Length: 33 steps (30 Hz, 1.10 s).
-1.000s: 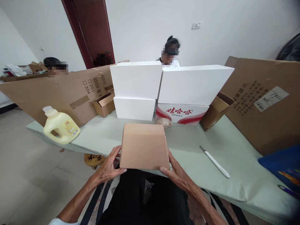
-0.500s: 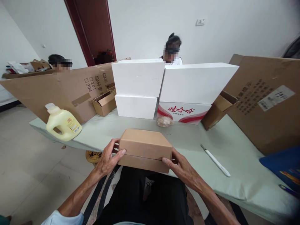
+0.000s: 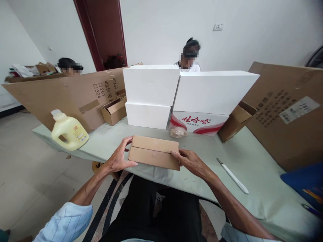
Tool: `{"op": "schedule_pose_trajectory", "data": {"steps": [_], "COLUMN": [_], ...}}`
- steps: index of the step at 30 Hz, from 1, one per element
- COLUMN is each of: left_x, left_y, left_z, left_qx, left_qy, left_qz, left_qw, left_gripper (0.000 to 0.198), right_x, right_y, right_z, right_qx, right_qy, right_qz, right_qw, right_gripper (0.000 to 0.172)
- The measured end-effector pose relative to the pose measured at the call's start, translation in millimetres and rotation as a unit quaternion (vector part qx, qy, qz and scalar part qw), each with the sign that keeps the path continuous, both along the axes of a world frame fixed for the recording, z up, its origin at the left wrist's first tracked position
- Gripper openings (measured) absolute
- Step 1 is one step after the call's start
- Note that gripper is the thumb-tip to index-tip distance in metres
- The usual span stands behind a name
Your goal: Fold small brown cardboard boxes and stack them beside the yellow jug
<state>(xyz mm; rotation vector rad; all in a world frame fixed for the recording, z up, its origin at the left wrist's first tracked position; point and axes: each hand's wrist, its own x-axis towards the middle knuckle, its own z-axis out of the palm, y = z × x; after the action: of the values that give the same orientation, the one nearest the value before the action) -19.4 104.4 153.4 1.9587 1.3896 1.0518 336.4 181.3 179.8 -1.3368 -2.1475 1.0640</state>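
A small brown cardboard box (image 3: pixel 153 152) sits at the near edge of the pale green table (image 3: pixel 242 158), its closed lid seam facing me. My left hand (image 3: pixel 118 158) grips its left end, thumb along the front and fingers curled over the top corner. My right hand (image 3: pixel 190 161) holds the right end, fingers pressed against the side. Both hands are closed on the box.
White foam boxes (image 3: pixel 151 84) and a red-printed carton (image 3: pixel 196 121) stand behind it, with a wrapped lump (image 3: pixel 178 131) in front. A yellow jug (image 3: pixel 68 131) stands left, a white knife (image 3: pixel 232 174) right. Open small cartons (image 3: pixel 113 110) and big cardboard sheets (image 3: pixel 285 111) flank. Two people sit beyond.
The box was tipped up toward me a second ago; it has been turned down and set lower and farther onto the table, both hands staying on its ends.
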Motion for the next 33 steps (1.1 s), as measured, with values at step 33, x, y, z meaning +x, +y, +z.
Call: {"op": "schedule_pose_trajectory", "data": {"steps": [33], "left_x": [7.7], "left_y": [25.2], "left_z": [19.0], "left_qx": [0.098], "left_qy": [0.204], "left_qz": [-0.029], "left_qw": [0.973], "left_gripper": [0.072], "right_x": [36.1], "right_y": [37.5], "right_z": [-22.7], "right_qx": [0.364], "right_qy": [-0.071], "right_qz": [-0.074], "right_qw": [0.926], "right_gripper": [0.045]}}
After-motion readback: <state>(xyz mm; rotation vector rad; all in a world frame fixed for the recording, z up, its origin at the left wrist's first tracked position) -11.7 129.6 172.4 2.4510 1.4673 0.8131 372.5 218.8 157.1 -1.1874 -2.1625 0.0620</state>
